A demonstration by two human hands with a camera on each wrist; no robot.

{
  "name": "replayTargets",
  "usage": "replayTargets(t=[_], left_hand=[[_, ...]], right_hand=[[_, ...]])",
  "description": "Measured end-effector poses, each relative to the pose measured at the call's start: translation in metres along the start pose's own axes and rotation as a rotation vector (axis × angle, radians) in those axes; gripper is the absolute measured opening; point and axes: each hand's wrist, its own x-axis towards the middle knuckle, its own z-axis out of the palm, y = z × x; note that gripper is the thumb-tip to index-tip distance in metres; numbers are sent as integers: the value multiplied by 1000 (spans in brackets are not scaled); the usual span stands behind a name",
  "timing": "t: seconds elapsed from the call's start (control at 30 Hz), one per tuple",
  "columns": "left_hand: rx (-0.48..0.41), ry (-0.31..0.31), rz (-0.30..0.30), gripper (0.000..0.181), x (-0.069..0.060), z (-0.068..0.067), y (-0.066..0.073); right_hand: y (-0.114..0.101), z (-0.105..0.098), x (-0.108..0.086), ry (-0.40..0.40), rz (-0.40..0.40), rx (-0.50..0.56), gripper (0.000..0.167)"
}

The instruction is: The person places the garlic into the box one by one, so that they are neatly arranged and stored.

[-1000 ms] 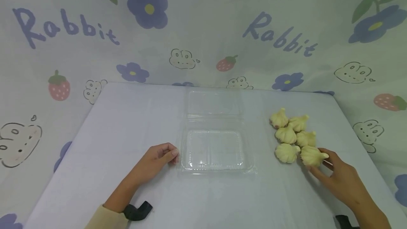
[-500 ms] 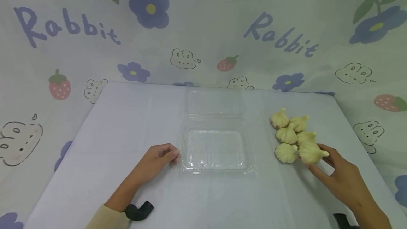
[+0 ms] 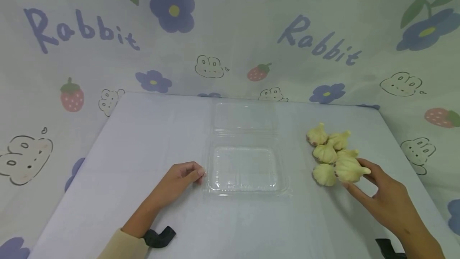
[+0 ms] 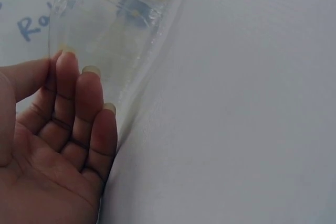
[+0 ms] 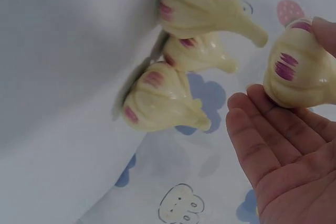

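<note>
On the right side of the table, my right hand [image 3: 388, 195] holds a garlic bulb [image 3: 349, 169] between thumb and fingers. In the right wrist view this bulb [image 5: 296, 66] shows purple streaks and hangs apart from the others. Several more garlic bulbs [image 3: 325, 153] lie clustered just beyond and left of it. My left hand [image 3: 181, 183] pinches the left rim of a clear plastic clamshell box [image 3: 248, 171], whose lid lies folded back. The left wrist view shows thumb and forefinger of the left hand [image 4: 63, 124] meeting on the box's edge [image 4: 105, 40].
White cloth covers the table [image 3: 233, 231]. Behind it hangs a printed curtain [image 3: 230, 31] with flowers, strawberries and rabbits. Black straps [image 3: 159, 237] sit at the wrists.
My right hand has raised the garlic bulb slightly and shifted it a little left, partly covering the bulb behind. The left hand and the box have stayed in place.
</note>
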Motion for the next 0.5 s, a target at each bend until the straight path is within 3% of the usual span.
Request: replayTargets(t=[0.23, 0.5], left_hand=[[-16, 9, 3, 29, -1, 0, -2], [-19, 5, 7, 28, -1, 2, -1]], right_hand=[[-15, -3, 5, 30, -51, 24, 82], [-43, -6, 13, 53, -26, -8, 78]])
